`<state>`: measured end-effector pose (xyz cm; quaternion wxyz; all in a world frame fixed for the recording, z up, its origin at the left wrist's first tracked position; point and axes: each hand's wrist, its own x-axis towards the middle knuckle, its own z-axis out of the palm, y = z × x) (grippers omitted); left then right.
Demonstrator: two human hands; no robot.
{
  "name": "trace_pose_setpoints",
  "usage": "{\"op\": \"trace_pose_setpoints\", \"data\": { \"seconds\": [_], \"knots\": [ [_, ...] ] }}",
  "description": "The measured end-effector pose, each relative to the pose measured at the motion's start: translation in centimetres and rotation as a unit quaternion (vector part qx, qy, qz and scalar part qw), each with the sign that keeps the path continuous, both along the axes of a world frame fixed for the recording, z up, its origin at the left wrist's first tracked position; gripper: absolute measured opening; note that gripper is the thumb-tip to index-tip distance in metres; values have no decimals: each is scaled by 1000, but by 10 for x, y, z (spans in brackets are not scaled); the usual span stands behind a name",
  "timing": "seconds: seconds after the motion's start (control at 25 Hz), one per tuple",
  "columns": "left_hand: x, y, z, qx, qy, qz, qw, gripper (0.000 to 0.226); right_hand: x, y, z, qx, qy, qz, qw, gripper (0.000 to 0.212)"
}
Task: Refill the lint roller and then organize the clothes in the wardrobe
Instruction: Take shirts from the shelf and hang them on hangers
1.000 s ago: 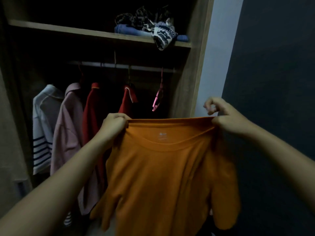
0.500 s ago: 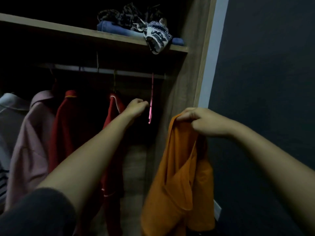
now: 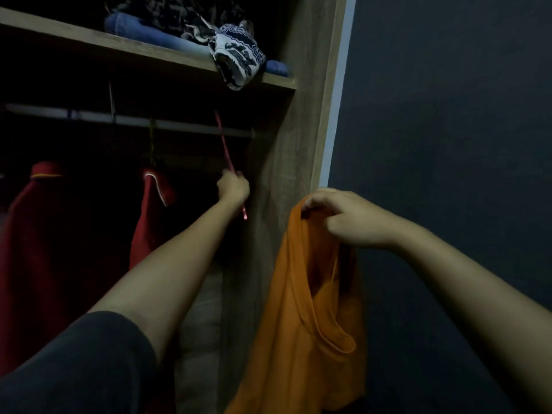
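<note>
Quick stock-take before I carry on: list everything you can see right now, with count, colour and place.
orange T-shirt: one, orange, hanging bunched from the right hand, in front of the side panel
pink hanger: one, pink, slanting from the rail down into the left hand
red garments: two, red, hanging below the rail
rail: one, pale, under the shelf
shelf: one, wood, top
blue folded cloth: one, blue, on the shelf
patterned cloth: one, white and navy, overhanging the shelf edge
side panel: one, wood, centre
wall: one, dark, right
left hand: grips the hanger
right hand: grips the T-shirt's top
</note>
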<state>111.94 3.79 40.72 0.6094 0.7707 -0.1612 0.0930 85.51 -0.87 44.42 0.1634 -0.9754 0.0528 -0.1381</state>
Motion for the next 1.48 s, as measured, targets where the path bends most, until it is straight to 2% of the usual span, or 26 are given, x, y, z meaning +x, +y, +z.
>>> {"op": "trace_pose_setpoints", "data": {
  "seconds": [0.08, 0.2, 0.32, 0.44, 0.56, 0.64, 0.72, 0.76, 0.84, 0.88, 1.0, 1.16, 1.28, 1.4, 1.48],
  "knots": [
    [-15, 15, -10, -10, -12, -5, 1000, 35, 3, 2, -3, -11, 1, 6, 1000, 51],
    [-60, 56, -39, 20, -84, 37, 996, 41, 4, 4, -10, -3, 5, 17, 1000, 51],
    [-110, 111, -87, 44, -148, 77, 985, 37, 4, 7, -24, 6, 26, 19, 999, 52],
    [-135, 170, -124, 105, -145, 110, 978, 30, 6, 13, -43, 2, 58, 21, 998, 55],
    [-149, 237, -134, 155, -160, 148, 963, 34, 5, 24, -59, 24, 48, 13, 998, 57],
    [-164, 280, -132, 111, -193, 157, 962, 30, 2, 31, -66, 78, 30, 9, 996, 54],
    [-185, 315, -130, 38, -198, 119, 972, 24, 2, 35, -71, 113, 22, -2, 993, 56],
    [-196, 330, -129, 16, -195, 92, 976, 31, 3, 35, -72, 123, 17, -5, 992, 58],
    [-212, 355, -133, 18, -188, 52, 981, 44, 0, 38, -70, 152, 1, 4, 988, 61],
    [-219, 362, -134, 32, -196, 47, 979, 43, -1, 40, -69, 159, -6, 8, 987, 62],
    [-236, 356, -132, 70, -205, 22, 976, 21, -7, 52, -61, 110, -9, 28, 994, 67],
    [-232, 319, -137, 105, -251, 30, 962, 27, -13, 82, -54, -30, -10, 92, 995, 67],
    [-235, 292, -141, 104, -292, 59, 949, 36, -16, 87, -50, -53, -38, 98, 993, 68],
    [-231, 285, -144, 124, -357, 125, 917, 41, -23, 73, -42, -117, -51, 60, 990, 58],
    [-227, 288, -139, 123, -369, 141, 910, 43, -25, 61, -36, -110, -69, 41, 991, 56]
  ]
}}
